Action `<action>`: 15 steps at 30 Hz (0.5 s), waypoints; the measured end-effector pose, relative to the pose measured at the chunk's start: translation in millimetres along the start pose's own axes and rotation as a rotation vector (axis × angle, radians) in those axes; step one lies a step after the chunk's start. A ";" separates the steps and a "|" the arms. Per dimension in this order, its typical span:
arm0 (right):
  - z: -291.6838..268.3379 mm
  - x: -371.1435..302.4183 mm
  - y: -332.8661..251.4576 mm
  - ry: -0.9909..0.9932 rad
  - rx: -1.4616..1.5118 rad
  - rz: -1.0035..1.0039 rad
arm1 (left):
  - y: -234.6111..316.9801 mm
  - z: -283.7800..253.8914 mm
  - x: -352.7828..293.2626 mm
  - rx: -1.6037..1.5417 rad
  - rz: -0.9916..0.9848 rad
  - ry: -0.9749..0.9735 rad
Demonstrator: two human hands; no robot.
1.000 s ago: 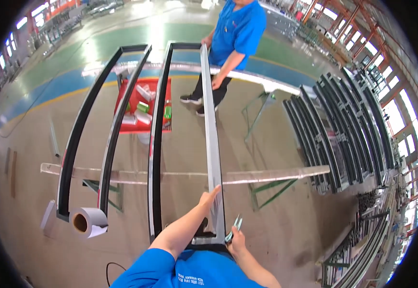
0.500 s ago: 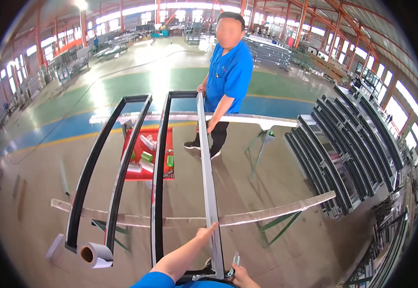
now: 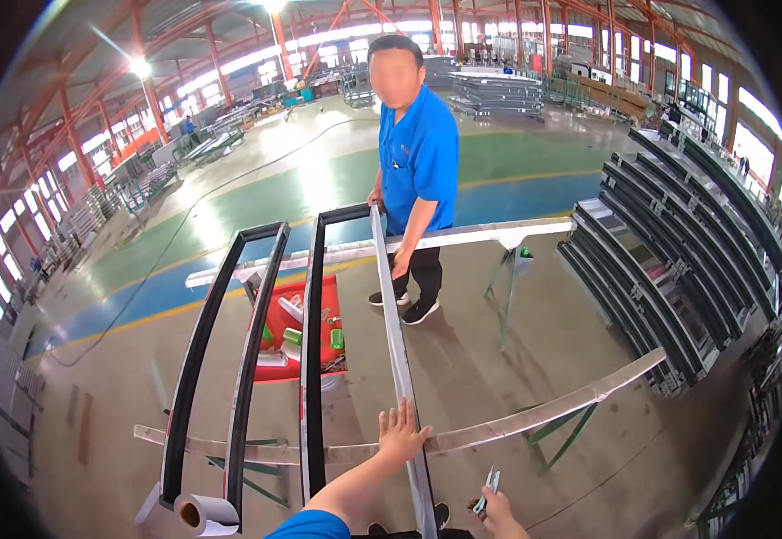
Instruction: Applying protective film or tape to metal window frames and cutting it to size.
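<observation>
My left hand lies with fingers spread on the silver-faced right rail of a long black metal frame. In my right hand, to the right of the rail, is a utility knife pointing upward, clear of the frame. Across the frame, a co-worker in a blue shirt has one hand at the far corner and the other by the right rail. A second black frame lies to the left, with a roll of white film at its near end.
Two long padded beams, one near and one far, carry the frames on green trestles. Below and between them stands a red tray of tape rolls and other items. Dark frames are stacked at the right.
My left hand has opened from a closed grip on the rail to lying flat with fingers spread. My right hand has moved rightward, away from the frame, with the knife. The view has shifted too.
</observation>
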State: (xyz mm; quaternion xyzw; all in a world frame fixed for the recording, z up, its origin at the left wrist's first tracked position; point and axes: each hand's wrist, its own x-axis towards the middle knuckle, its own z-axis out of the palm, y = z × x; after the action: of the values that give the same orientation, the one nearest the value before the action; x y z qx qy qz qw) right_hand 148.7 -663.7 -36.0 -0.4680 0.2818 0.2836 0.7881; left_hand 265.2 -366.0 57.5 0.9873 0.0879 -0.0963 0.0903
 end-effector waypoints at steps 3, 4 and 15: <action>12.2 3.8 -14.7 0.032 -0.079 -0.040 | 7.4 -5.5 -17.6 0.114 0.059 -0.056; 19.1 3.0 -20.1 0.027 -0.090 -0.026 | 8.9 -6.3 -28.4 0.088 0.088 -0.055; 97.0 -45.8 -53.4 0.024 -0.114 -0.129 | 21.0 39.7 -197.3 0.091 0.512 0.012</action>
State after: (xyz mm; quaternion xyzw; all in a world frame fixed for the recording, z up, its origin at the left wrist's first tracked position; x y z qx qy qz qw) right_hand 172.9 -606.4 66.5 -0.5326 0.2439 0.2423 0.7734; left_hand 71.7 -424.9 63.2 0.9810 -0.1690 -0.0683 0.0668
